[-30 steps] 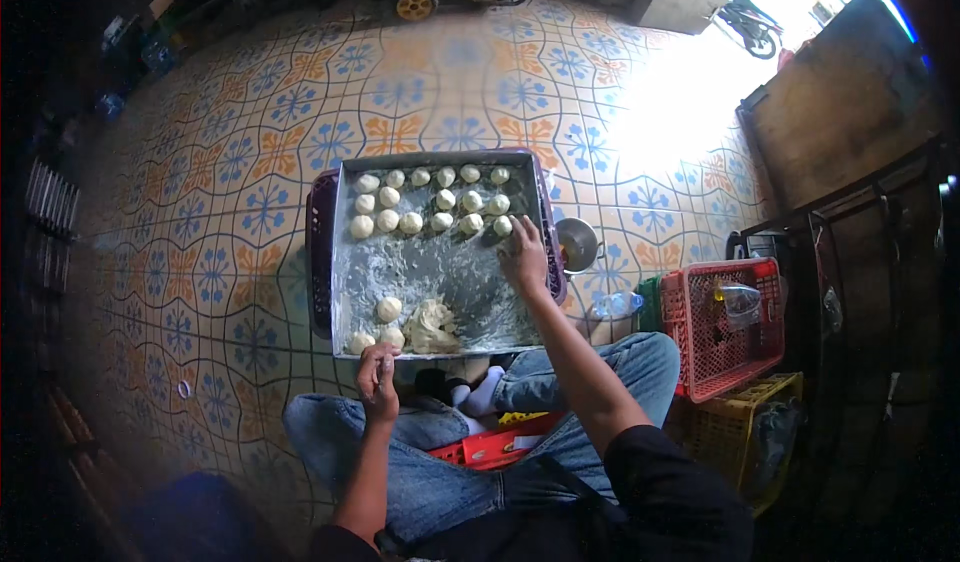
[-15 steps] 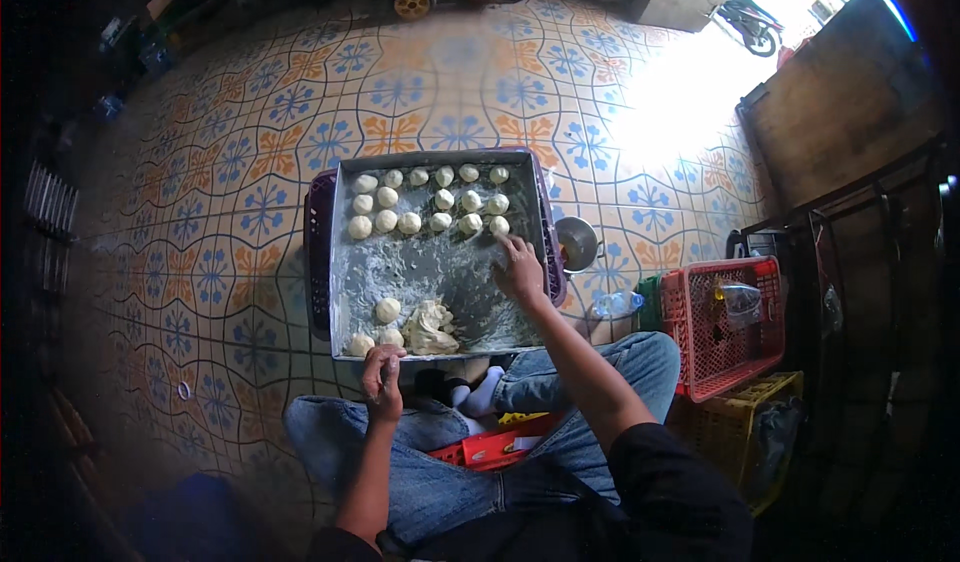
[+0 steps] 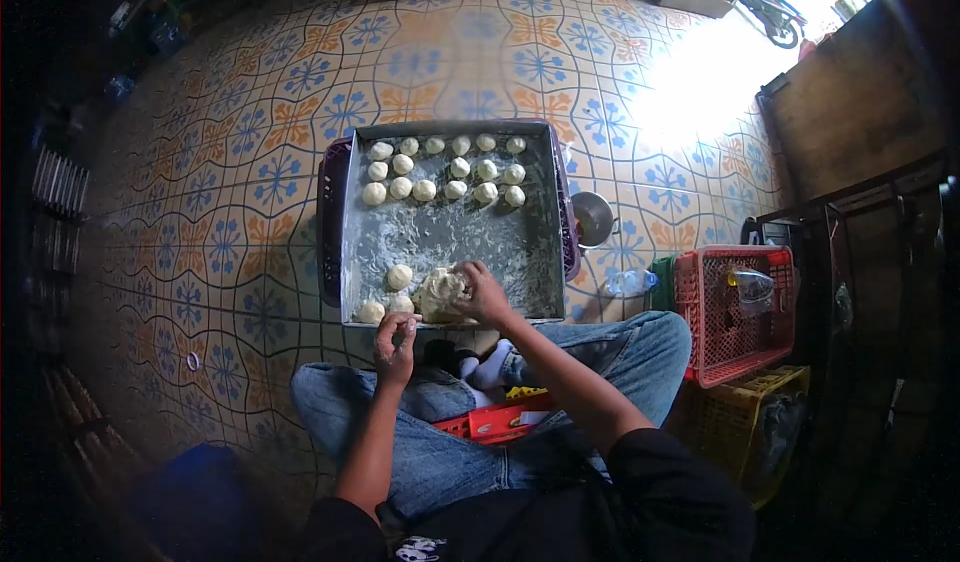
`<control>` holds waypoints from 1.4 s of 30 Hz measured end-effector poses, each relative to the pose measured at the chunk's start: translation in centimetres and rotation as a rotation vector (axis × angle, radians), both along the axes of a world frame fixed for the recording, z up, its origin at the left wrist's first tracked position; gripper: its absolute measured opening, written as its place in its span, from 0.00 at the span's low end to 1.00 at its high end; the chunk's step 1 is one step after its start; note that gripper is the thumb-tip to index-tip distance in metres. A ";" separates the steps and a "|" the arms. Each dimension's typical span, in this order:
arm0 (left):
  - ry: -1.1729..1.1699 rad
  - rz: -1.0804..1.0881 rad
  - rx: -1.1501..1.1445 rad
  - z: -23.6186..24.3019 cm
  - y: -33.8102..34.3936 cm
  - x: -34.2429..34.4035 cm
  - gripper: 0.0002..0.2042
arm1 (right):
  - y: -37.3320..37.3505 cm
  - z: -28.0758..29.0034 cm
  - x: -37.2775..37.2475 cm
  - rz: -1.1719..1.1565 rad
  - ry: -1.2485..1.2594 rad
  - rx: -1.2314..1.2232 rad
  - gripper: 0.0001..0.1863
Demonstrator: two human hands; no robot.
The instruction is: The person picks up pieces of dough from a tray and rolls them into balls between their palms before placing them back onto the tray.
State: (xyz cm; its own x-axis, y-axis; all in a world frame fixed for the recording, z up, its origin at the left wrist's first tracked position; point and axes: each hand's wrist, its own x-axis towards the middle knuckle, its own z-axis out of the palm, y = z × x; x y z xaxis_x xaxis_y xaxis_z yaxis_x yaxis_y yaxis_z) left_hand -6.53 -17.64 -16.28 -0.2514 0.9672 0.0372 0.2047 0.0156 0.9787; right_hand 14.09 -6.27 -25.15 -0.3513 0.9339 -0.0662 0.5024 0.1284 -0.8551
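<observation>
Tiled floor (image 3: pixel 232 152) surrounds my tray (image 3: pixel 490 245); right hand (image 3: pixel 487 300) on dough (image 3: pixel 436 298), left hand (image 3: pixel 393 352) at its rim, whether fingers (image 3: pixel 478 272) pinch I can't tell; stickiness could drag nearby balls (image 3: pixel 399 277).

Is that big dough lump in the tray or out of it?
In: the dough lump lies inside the tray, with the right hand touching the lump.

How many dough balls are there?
20 dough balls: rows of 6, 5 and 6 far back in the tray, plus 3 at near left. The left hand or right hand may hide others.
</observation>
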 end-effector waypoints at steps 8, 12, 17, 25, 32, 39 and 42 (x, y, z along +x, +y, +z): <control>-0.009 -0.018 -0.063 -1.3 -1.1 -1.2 0.07 | 1.4 2.0 -0.2 0.476 -0.270 0.270 0.33; -0.016 0.008 -0.034 -1.0 -1.0 -1.0 0.07 | 1.5 0.4 0.7 0.459 -0.259 0.371 0.27; 0.547 -0.109 0.116 0.5 0.8 1.2 0.14 | 0.7 -0.5 0.5 0.374 -0.221 0.454 0.12; 0.771 -0.412 -0.007 -4.8 5.0 2.8 0.19 | 0.8 3.9 2.2 0.288 -0.324 -0.179 0.15; 0.681 -0.392 0.026 -6.3 5.8 3.2 0.14 | 0.4 10.3 7.8 0.202 0.224 -0.780 0.16; 0.819 -0.430 0.024 -7.2 7.0 3.0 0.12 | -0.1 14.7 9.5 0.160 0.380 -0.826 0.13; 0.750 -0.418 0.079 -6.6 7.6 3.5 0.21 | -1.1 16.8 10.2 0.101 0.547 -0.884 0.13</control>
State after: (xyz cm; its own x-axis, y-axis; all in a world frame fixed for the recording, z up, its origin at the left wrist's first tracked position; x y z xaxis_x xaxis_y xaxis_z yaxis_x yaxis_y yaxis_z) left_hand -3.01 -10.02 -22.91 0.2424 0.9625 0.1218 0.7713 -0.2673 0.5777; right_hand 24.33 -7.38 -8.34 -0.6128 0.5948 -0.5203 0.0404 -0.6340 -0.7723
